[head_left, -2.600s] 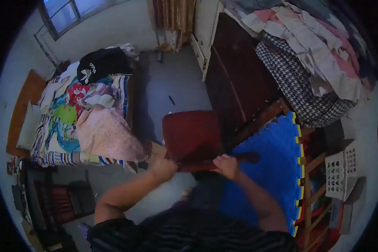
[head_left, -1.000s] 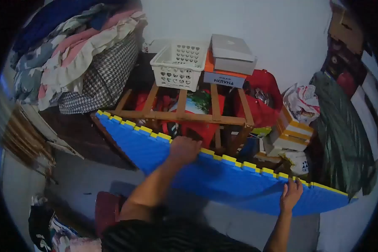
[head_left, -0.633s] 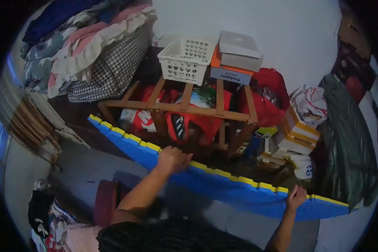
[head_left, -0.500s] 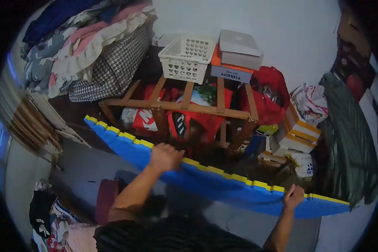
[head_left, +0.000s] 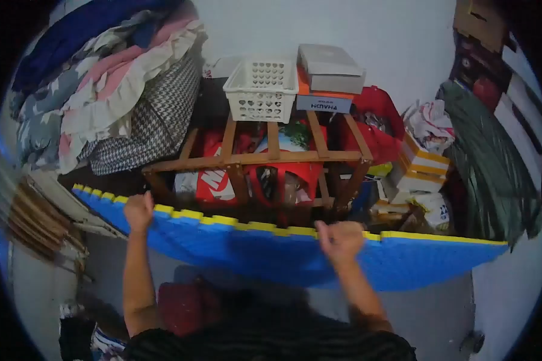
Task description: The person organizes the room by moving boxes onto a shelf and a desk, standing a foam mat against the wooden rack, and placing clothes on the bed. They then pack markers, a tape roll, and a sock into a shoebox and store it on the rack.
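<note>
So the blue-and-yellow foam mat point(head_left: 241, 246) was right in front of that slatted wooden rack point(head_left: 271, 158), left hand point(head_left: 139, 212) clamped over the mat's top edge, right hand point(head_left: 343, 242) clamped on farther along, same deal.

Mat edge: blue mat point(head_left: 241, 249) stands as a barrier between body and wooden rack point(head_left: 259, 158); yellow rim unobstructed between left hand point(head_left: 139, 210) and right hand point(head_left: 342, 242).
Behind mat: dark gap before the rack, reachable over the rim; depth cannot be told.
Rack: openings between slats, red bag point(head_left: 223, 185) beneath; white basket point(head_left: 262, 107) and stacked boxes point(head_left: 330, 66) block the rear.
Right end: cartons point(head_left: 424, 159) and green cover point(head_left: 488, 156) crowd in.
Left end: houndstooth bundle point(head_left: 156, 117) bulges beside the rack.
Near side: open floor point(head_left: 427, 316); red seat point(head_left: 180, 307) obstructs leftward.
</note>
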`<state>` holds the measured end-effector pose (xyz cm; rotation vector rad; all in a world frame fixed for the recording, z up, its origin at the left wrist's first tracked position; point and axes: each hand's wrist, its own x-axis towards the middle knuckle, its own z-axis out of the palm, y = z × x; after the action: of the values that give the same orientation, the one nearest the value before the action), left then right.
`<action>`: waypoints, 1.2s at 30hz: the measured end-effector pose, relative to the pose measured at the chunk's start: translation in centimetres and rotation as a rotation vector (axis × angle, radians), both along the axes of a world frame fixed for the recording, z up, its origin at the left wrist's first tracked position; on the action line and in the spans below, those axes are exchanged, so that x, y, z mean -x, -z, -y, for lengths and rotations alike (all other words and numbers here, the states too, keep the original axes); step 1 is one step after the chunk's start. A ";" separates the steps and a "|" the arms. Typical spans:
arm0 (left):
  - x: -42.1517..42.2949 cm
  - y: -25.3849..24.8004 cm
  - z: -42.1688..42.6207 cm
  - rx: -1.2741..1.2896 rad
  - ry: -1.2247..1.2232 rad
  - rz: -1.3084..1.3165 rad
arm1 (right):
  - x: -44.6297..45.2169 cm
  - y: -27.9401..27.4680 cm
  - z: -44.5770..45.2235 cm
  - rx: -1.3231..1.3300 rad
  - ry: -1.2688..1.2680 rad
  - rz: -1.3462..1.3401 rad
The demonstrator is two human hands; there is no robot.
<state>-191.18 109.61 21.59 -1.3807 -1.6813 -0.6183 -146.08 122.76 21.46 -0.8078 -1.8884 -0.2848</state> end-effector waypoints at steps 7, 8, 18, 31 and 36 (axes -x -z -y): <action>7.1 0.0 3.2 0.174 -0.185 0.520 | 9.6 1.1 5.1 0.367 -0.274 0.340; 4.9 -1.6 2.6 0.182 -0.021 0.524 | 9.7 0.9 5.6 0.447 -0.290 0.342; -22.2 1.7 -2.5 0.745 0.539 0.259 | -0.4 -0.1 5.4 0.300 -0.308 0.408; -22.5 2.9 -4.9 0.560 0.270 0.171 | -20.2 4.6 -4.7 0.219 0.173 0.490; -18.6 2.7 -4.9 0.391 0.408 0.189 | -15.8 2.6 -5.7 0.080 0.054 0.390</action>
<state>-172.58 114.49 18.91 -2.0316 -1.7424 -0.6863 -130.25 128.41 18.90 -0.9080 -2.2547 -0.4267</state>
